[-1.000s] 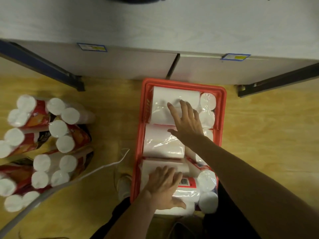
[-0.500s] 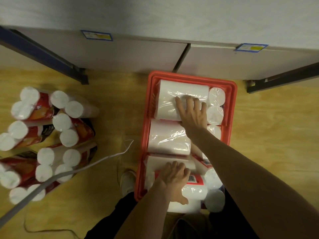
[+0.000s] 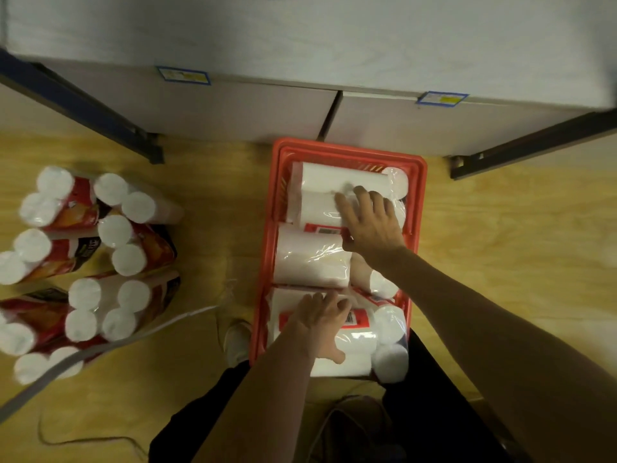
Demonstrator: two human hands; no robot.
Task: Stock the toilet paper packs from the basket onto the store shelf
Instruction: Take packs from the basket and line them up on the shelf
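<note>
A red basket [image 3: 267,262] stands on the floor below the white store shelf [image 3: 300,38], full of plastic-wrapped toilet paper packs. My right hand [image 3: 370,222] lies on the far pack [image 3: 317,195], fingers spread over its top and thumb hooked at its near edge, where a red label shows. A middle pack [image 3: 310,259] lies untouched between my hands. My left hand [image 3: 320,322] grips the near pack [image 3: 354,345], fingers curled over its far edge. More rolls stand on end along the basket's right side.
Several red-labelled toilet paper packs [image 3: 100,262] stand on the wooden floor at the left. A white cable [image 3: 187,319] runs past them toward my shoe [image 3: 237,339]. Dark shelf uprights [image 3: 83,105] slant down on both sides. Price labels [image 3: 183,75] mark the shelf edge.
My right hand slid from the middle of the basket onto the far pack, whose near edge has tipped up and shows its label. My left hand's fingers curled over the near pack's far edge.
</note>
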